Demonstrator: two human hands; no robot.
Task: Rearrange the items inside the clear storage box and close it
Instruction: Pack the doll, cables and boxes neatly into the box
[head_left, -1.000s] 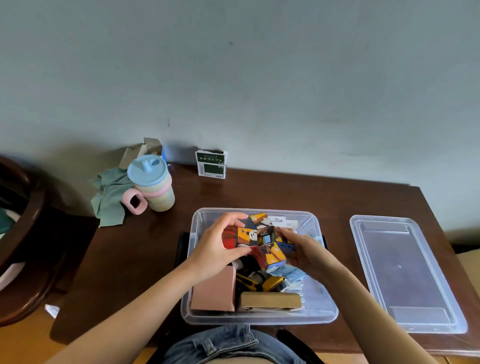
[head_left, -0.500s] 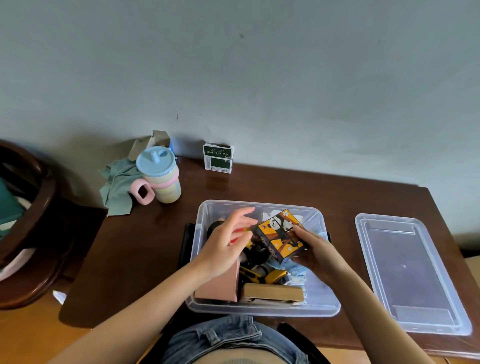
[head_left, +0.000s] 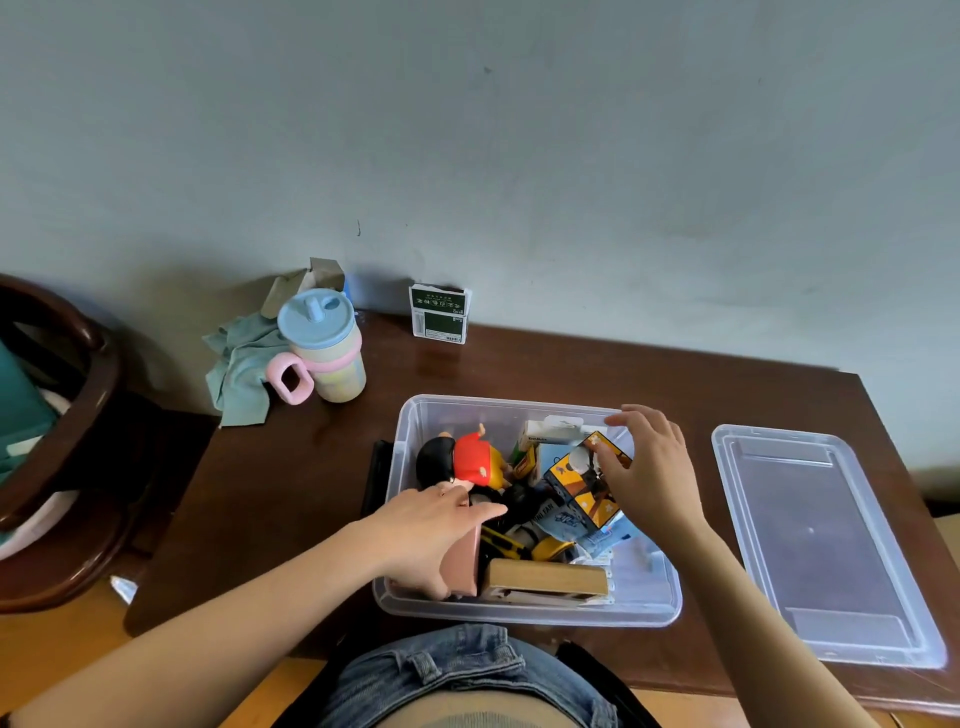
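Note:
The clear storage box (head_left: 519, 614) stands open on the brown table in front of me, and its clear lid (head_left: 821, 545) lies flat to its right. My right hand (head_left: 652, 467) holds an orange picture cube (head_left: 579, 486) tilted over blue packets (head_left: 569, 521) in the box's right half, thumb on its face. My left hand (head_left: 431, 530) reaches in from the left, fingers straight, resting on a pink box (head_left: 464, 569). A figure with black hair and a red shirt (head_left: 467, 460) lies at the back left. A tan block (head_left: 545, 578) and a yellow toy (head_left: 551, 548) sit near the front.
A pastel sippy cup (head_left: 324, 348) and a green cloth (head_left: 236, 366) sit at the table's back left. A green card pack (head_left: 439, 314) leans on the wall. A dark wooden chair (head_left: 67, 441) stands left of the table. A flat black object (head_left: 375, 478) lies against the box's left side.
My right hand has carried the picture cube right and down into the box. My left hand let go of it and dropped onto the pink box, uncovering the figure.

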